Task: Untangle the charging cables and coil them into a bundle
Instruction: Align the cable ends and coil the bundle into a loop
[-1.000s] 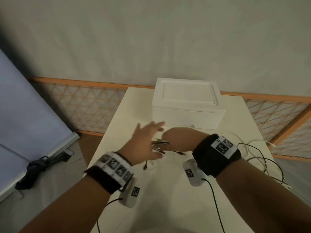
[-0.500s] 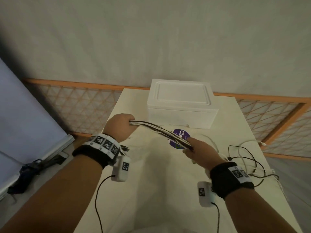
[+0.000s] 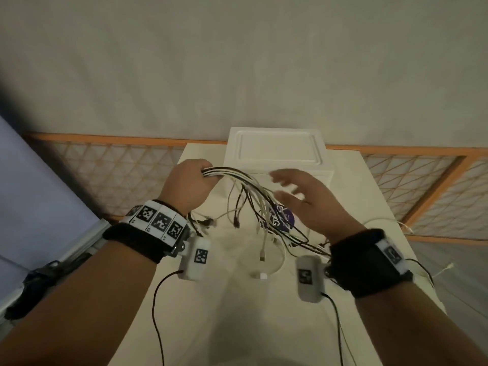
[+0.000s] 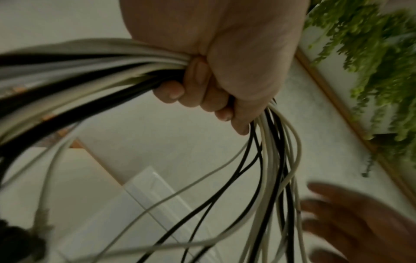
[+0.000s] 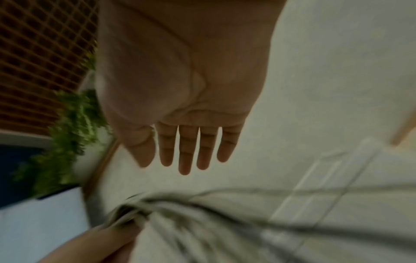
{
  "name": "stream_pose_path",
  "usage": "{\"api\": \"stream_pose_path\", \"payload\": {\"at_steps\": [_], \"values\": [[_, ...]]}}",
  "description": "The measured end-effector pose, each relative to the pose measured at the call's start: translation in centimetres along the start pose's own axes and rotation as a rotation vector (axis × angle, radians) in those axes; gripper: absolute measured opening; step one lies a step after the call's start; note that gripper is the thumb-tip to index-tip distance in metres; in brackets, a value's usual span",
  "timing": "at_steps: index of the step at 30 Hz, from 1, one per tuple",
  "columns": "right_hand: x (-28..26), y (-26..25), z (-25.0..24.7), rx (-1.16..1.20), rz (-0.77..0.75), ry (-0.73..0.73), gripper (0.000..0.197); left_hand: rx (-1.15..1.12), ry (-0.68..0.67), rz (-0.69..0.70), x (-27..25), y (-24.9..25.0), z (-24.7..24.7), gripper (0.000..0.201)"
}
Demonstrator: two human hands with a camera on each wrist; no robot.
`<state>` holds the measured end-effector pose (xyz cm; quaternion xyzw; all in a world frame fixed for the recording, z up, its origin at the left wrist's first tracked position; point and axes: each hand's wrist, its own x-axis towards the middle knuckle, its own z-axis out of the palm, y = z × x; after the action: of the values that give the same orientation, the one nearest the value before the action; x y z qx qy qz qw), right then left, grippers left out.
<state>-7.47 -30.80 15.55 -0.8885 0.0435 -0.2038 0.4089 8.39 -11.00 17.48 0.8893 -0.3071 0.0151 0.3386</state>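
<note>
My left hand (image 3: 194, 178) grips a bundle of black and white charging cables (image 3: 237, 177) in a fist, raised above the table. The left wrist view shows its fingers (image 4: 202, 83) curled tight round the cables (image 4: 90, 74), with strands hanging down on both sides. The loose cable ends (image 3: 261, 228) dangle toward the table, some with plugs. My right hand (image 3: 298, 191) hovers beside the hanging strands with straight, spread fingers (image 5: 186, 151) and holds nothing. A purple round label (image 3: 282, 217) shows behind the strands.
A white foam box (image 3: 277, 154) stands at the back of the white table (image 3: 237, 299). More loose cables (image 3: 383, 223) lie at the table's right edge. An orange lattice screen (image 3: 105, 175) runs behind, and a blue panel (image 3: 34, 194) leans at the left.
My right hand has let go of the bundle it was pinching and now hovers with spread fingers. The stretched cables have dropped, hanging from my left hand, which has risen slightly.
</note>
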Motion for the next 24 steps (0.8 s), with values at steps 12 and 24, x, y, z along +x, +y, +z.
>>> {"api": "stream_pose_path", "payload": {"at_steps": [12, 24], "values": [[-8.7, 13.0, 7.6, -0.693, 0.518, -0.407, 0.022, -0.243, 0.288, -0.272, 1.5, -2.9, -7.5, 0.021], [0.4, -0.2, 2.0, 0.074, -0.018, 0.120, 0.024, -0.131, 0.149, -0.081, 2.0, 1.1, -4.7, 0.030]]}}
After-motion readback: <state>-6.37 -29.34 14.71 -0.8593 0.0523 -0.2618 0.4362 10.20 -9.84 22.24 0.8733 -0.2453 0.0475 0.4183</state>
